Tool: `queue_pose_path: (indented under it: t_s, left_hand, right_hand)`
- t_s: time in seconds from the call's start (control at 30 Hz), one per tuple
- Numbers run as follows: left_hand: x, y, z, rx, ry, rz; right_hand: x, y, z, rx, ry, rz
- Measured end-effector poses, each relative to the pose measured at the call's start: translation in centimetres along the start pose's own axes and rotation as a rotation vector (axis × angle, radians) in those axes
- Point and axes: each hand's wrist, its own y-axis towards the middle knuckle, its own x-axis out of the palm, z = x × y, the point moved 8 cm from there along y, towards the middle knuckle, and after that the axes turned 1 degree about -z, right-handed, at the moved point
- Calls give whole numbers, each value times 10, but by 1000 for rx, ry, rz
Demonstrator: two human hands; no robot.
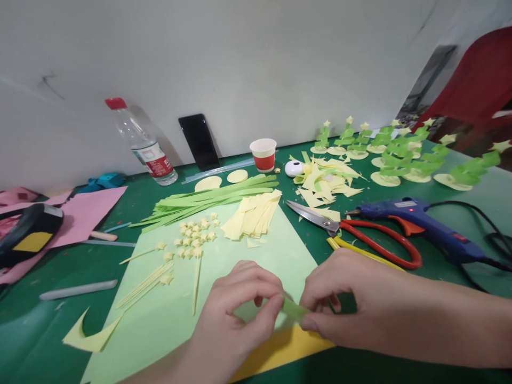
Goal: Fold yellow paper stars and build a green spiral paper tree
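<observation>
A short green paper strip (pixel 294 309) is stretched between my two hands, low over the front of a pale green sheet (pixel 160 330). My left hand (pixel 244 309) pinches its left end between thumb and forefinger. At the other end, my right hand (pixel 340 304) grips it, its fingers curled and partly hidden. On the sheet lie small folded paper stars (pixel 196 234), some on thin yellow sticks (pixel 144 282). Behind them are long green strips (pixel 216 194) and a fan of pale yellow strips (pixel 254 213). A yellow sheet (pixel 286 346) shows under my hands.
Red-handled scissors (pixel 380 242) and a blue glue gun (pixel 424 226) with a cord lie right. Paper scraps (pixel 326 181), a paper cup (pixel 264 154), a phone (pixel 199 141) and a bottle (pixel 146 146) stand or lie behind. Several star-topped green paper pieces (pixel 400 154) occupy the back right.
</observation>
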Motion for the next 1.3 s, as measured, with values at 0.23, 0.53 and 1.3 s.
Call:
queue_pose_path:
  t_s: [0.23, 0.53, 1.3]
  left_hand:
    - [1, -1, 0, 19, 95, -5]
    - [-1, 0, 2, 33, 88, -6]
    - [-6, -5, 2, 17, -96, 53]
  right_hand:
    - [-1, 0, 1, 15, 0, -22]
    - [-5, -4, -5, 31, 10, -5]
    - [-1, 8, 1, 112, 397, -101]
